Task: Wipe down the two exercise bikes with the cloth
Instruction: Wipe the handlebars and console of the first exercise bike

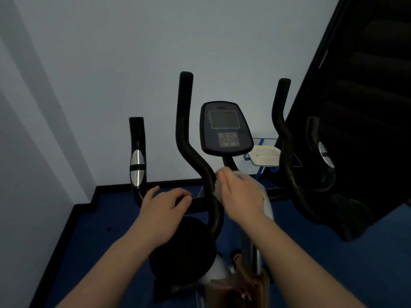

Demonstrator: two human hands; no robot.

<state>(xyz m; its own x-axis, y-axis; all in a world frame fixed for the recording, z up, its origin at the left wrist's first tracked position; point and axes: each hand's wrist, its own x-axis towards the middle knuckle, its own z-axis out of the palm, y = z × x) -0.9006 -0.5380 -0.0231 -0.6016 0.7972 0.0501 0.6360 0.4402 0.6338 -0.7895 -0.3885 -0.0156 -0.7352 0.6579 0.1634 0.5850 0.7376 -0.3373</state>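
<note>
Exercise bike (224, 218) is filling the middle of the head view, standing on a blue floor (311, 252) against a pale wall (111, 63). Its long axis is running from the viewer toward the wall; the console (225, 128) is tilting its screen back at the viewer. Two tall handlebars are rising beyond the fingers: the left bar (185, 121) just past the left hand, the right bar (280, 121) well to the right of both hands. Only one bike is identifiable; a second cannot be confirmed here. Dark equipment (355, 107) is occupying the right edge.

Left hand (163, 210) is curling its fingers (182, 197) over the black crossbar (198, 204), steadying the frame. Right hand (241, 194) is pinching the cloth (219, 187) with fingers drawn together, pressing it against the lower bend of the left bar, just below the console stem. The cloth is pale and bunched, mostly hidden under the palm; how it hangs cannot be told.

A white tray (264, 155) is sitting beyond the right fingertips, near the wall.

Risks, as judged:
- Cloth is bunching small, so each pass is covering little bar; the curved bend may be getting skipped on its far side.
- Grip looks light; cloth could be slipping out on a firm stroke.
- Wiping upward is bringing knuckles close to the console edge; a bump could be pressing buttons.
</note>
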